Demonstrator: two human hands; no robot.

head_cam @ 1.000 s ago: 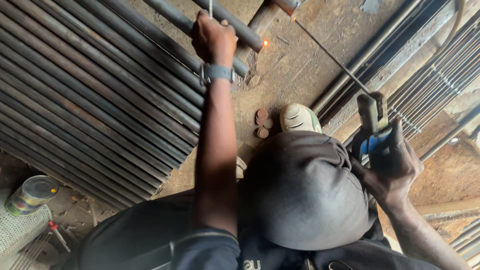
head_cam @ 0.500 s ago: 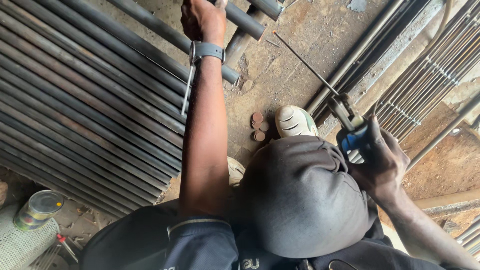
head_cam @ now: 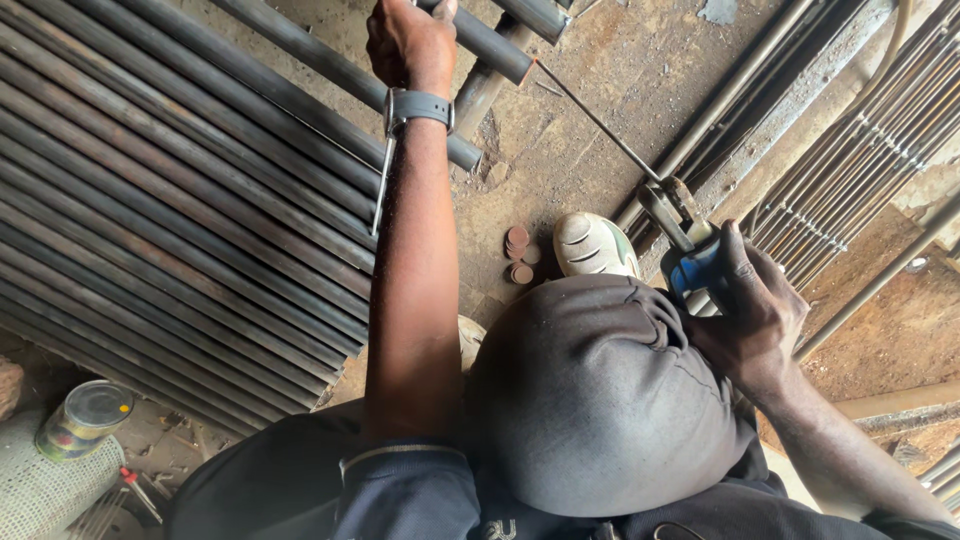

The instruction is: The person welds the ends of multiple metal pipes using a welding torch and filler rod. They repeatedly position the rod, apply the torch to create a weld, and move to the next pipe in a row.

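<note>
Steel everywhere, scanning left to right. Far left on the dirt floor (head_cam: 560, 150): a round tin (head_cam: 85, 418) with a metal lid and a multicoloured printed wrapper, standing beside a pale woven sack (head_cam: 45, 490); print too small to make out. Small red-handled tool (head_cam: 135, 488) lies next to them.

Next, a bank of dark, rust-streaked pipes (head_cam: 170, 200) laid side by side on the diagonal, touching, so none can roll.

My left hand (head_cam: 410, 40) is stretched out to the top, fingers wrapped tight around a short pipe (head_cam: 490, 45), which sits across another pipe — I read the grip as steadying it at the joint. Grey wrist strap (head_cam: 420, 105) below it; a thin bright rod (head_cam: 380, 190) hangs along the forearm, top end hidden.

Centre: few small reddish discs (head_cam: 518, 255) on the floor near a white shoe (head_cam: 595, 245); dark-trousered knee (head_cam: 600, 390) fills the foreground.

Right: my right hand (head_cam: 745, 310) is closed around a blue-handled electrode holder (head_cam: 690, 255), held low and back. Its long thin electrode (head_cam: 600, 120) points up-left, tip at the pipe joint. Keeps the hand well off the work end.

Far right: thin rods and bars (head_cam: 850, 170) stacked parallel along the wall.
</note>
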